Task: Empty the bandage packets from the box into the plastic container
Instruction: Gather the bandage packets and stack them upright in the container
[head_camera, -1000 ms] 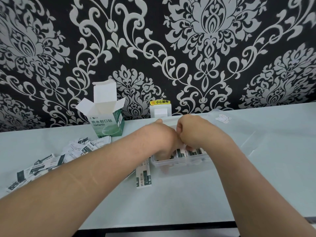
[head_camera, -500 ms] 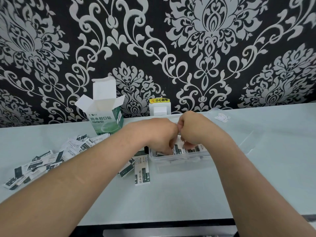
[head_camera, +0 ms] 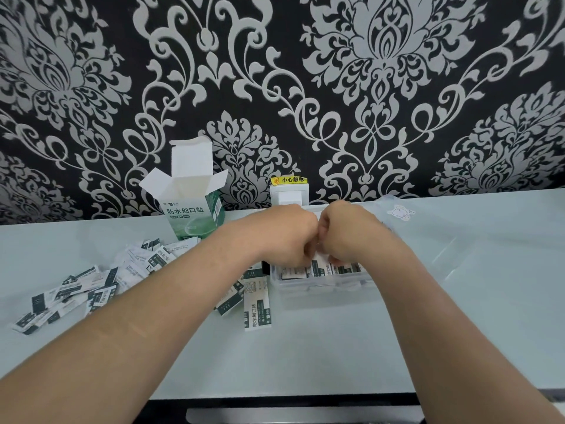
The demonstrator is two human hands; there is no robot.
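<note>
White packets (head_camera: 321, 269) with dark printed ends stand packed in the clear plastic container (head_camera: 324, 289) on the pale surface (head_camera: 336, 347). The left hand (head_camera: 284, 237) and right hand (head_camera: 351, 237) meet above it, fingers curled down, pinching those packets. Other loose packets (head_camera: 91, 286) lie left, near the open green box (head_camera: 192, 209).

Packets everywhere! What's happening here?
A person is packing bandage packets into the clear plastic container. The left hand and right hand both pinch packets standing in it. The box stands open at the back, and many loose packets still lie on the table.
</note>
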